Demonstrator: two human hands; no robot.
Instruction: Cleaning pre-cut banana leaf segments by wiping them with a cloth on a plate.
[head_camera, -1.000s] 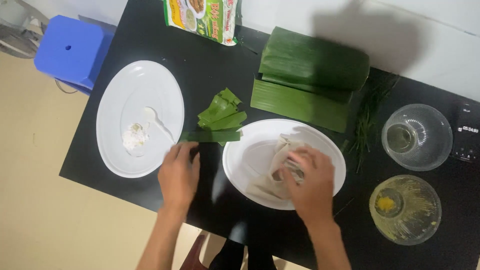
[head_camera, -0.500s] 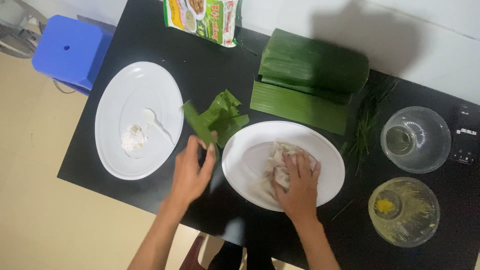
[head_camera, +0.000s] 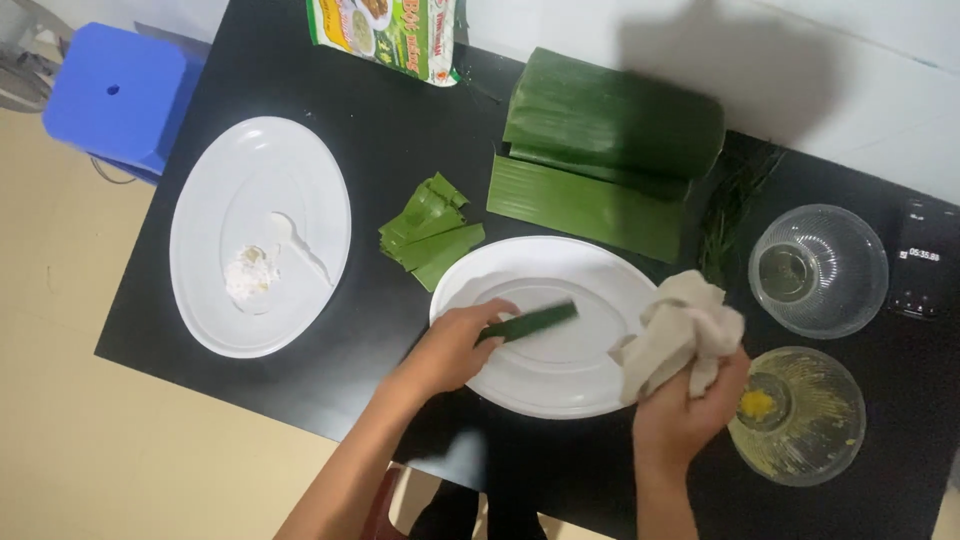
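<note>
Left hand (head_camera: 450, 350): fingers pinch a narrow dark-green leaf strip (head_camera: 530, 322), held flat over the oval white plate (head_camera: 590, 385). Right hand (head_camera: 690, 415): fingers closed around a crumpled off-white cloth (head_camera: 680, 330), raised at the plate's right rim. Beside the plate lie folded leaf pieces (head_camera: 430, 232) and rolled banana leaves (head_camera: 610, 150). All rest on a black table (head_camera: 390, 130) over a beige floor (head_camera: 60, 400), with a blue stool (head_camera: 115, 95) at the corner.
</note>
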